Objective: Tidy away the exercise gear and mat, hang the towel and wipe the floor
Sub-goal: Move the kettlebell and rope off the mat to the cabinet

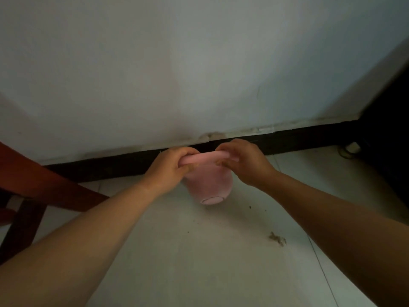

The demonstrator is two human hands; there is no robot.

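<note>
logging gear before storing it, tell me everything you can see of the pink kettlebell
The kettlebell is pale pink, smooth and matte. A rounded body narrows to a flat round base with a recessed ring; a thick bar handle runs across the top. The left hand and right hand each curl round one end of the handle. It is tilted, base toward the camera, before the dark skirting, over the pale floor; whether it touches the floor is unclear.

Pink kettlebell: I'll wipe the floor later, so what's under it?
Pale floor tiles lie under the pink kettlebell, with a dust clump off to the right. The patch right beneath its body is covered, so contact cannot be told.
</note>
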